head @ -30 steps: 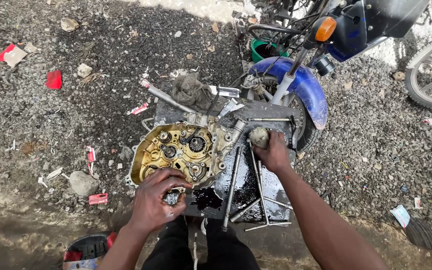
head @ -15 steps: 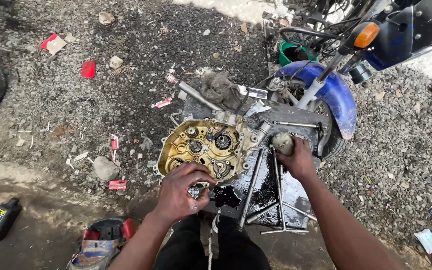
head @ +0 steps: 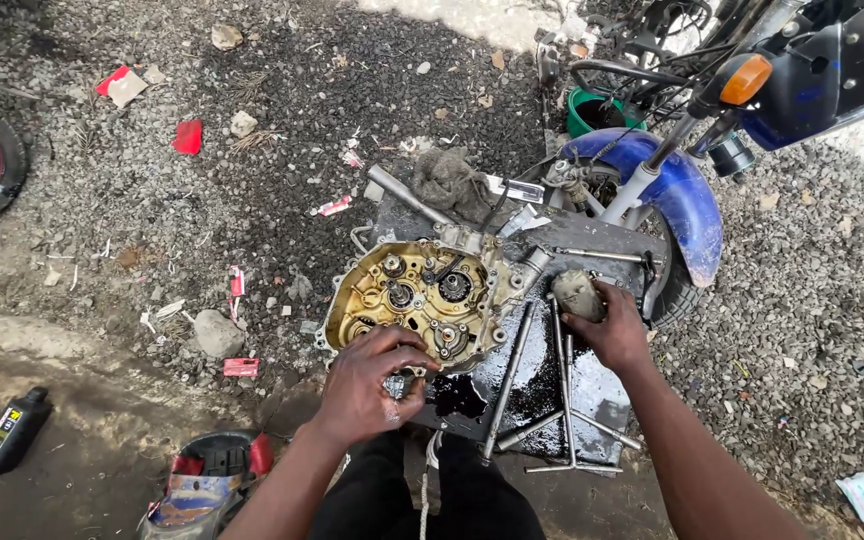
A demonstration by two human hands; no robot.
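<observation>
Two hands at an opened engine [head: 422, 300] lying on an oil-blackened board [head: 552, 390] beside a blue mudguard [head: 677, 190]: left hand [head: 367, 385] closed around a small metal part [head: 400, 385] at the casing's lower edge, right hand [head: 607, 325] gripping a greasy grey lump [head: 577, 292]. Cover off, gears bare, oil pooled, long wrenches [head: 562, 400] lying loose; reassembly apparently all to come.
</observation>
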